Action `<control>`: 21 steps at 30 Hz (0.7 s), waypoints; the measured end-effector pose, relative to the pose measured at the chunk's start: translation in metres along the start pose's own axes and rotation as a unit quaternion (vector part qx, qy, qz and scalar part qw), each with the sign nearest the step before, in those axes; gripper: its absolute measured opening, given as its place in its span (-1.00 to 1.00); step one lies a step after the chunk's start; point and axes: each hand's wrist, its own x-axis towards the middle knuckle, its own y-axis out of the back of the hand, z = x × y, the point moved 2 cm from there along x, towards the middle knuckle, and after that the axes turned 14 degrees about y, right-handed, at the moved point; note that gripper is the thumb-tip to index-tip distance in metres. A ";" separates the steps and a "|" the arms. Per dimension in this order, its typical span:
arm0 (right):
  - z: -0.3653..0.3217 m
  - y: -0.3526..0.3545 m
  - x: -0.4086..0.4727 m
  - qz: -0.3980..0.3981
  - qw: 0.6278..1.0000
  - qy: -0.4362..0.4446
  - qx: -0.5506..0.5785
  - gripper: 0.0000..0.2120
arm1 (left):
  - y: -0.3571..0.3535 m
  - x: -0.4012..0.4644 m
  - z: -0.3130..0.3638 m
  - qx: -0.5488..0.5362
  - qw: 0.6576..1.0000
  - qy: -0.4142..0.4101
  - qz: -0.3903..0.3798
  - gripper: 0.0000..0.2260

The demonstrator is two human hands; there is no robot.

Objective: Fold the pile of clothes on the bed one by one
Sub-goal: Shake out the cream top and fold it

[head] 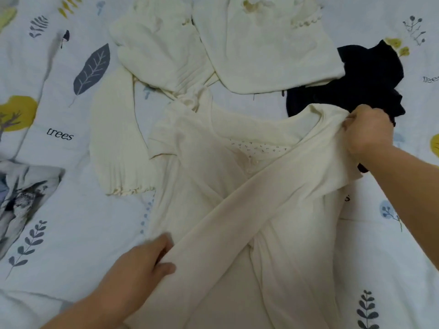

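A cream long-sleeved top (213, 186) lies spread on the bed in front of me, neckline away from me. One sleeve (237, 210) crosses its chest diagonally from upper right to lower left. My left hand (140, 264) grips the end of that sleeve at the lower left. At the upper right my right hand (367, 131) pinches the top's shoulder and lifts the fabric slightly. A second cream garment (161, 55) with ruffled cuffs lies spread beyond it. A dark navy garment (363, 79) sits crumpled at the upper right, partly under the shoulder.
The bedsheet (71, 222) is white with grey and yellow leaf prints and the word "trees". A crumpled floral grey cloth (21, 198) lies at the left edge. Bare sheet shows at the lower left and lower right.
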 end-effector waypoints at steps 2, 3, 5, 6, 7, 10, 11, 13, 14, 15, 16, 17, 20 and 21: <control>-0.015 0.003 -0.011 0.057 0.998 -0.020 0.017 -0.64 | -0.001 -0.002 0.001 0.085 0.992 -0.001 0.091 -0.83; -0.027 0.004 -0.022 0.092 0.996 0.001 0.014 -0.56 | -0.004 -0.002 0.002 0.122 0.982 -0.030 0.140 -0.82; -0.058 0.000 -0.056 0.114 0.989 0.073 0.057 -0.47 | -0.014 -0.004 0.001 0.125 0.964 -0.093 0.217 -0.63; -0.071 -0.012 -0.080 0.080 0.986 0.121 0.087 -0.43 | -0.020 -0.005 0.000 0.123 0.953 -0.132 0.244 -0.56; -0.084 -0.026 -0.106 0.027 0.981 0.173 0.079 -0.40 | -0.028 -0.004 -0.003 0.143 0.944 -0.171 0.244 -0.53; -0.088 -0.070 -0.160 -0.117 0.954 0.275 -0.024 -0.31 | -0.044 0.005 -0.017 0.211 0.930 -0.229 0.198 -0.48; -0.084 -0.077 -0.165 -0.148 0.949 0.275 -0.031 -0.30 | -0.045 0.009 -0.021 0.226 0.930 -0.224 0.182 -0.47; -0.078 -0.082 -0.164 -0.167 0.949 0.267 -0.024 -0.26 | -0.048 0.015 -0.026 0.239 0.934 -0.209 0.167 -0.46; -0.077 -0.083 -0.162 -0.177 0.948 0.263 -0.023 -0.24 | -0.049 0.016 -0.027 0.240 0.935 -0.204 0.166 -0.46; -0.077 -0.081 -0.161 -0.189 0.947 0.259 -0.021 -0.23 | -0.049 0.017 -0.027 0.244 0.935 -0.200 0.160 -0.46; -0.079 -0.078 -0.161 -0.198 0.946 0.255 -0.013 -0.23 | -0.050 0.017 -0.028 0.247 0.934 -0.201 0.160 -0.46; -0.081 -0.072 -0.161 -0.201 0.947 0.249 0.003 -0.26 | -0.049 0.016 -0.028 0.243 0.934 -0.207 0.162 -0.47; -0.075 -0.051 -0.171 -0.175 0.946 0.264 0.069 -0.45 | -0.034 0.011 -0.027 0.205 0.937 -0.233 0.163 -0.54; -0.068 -0.043 -0.179 -0.137 0.944 0.288 0.083 -0.47 | -0.027 0.010 -0.029 0.193 0.935 -0.248 0.166 -0.57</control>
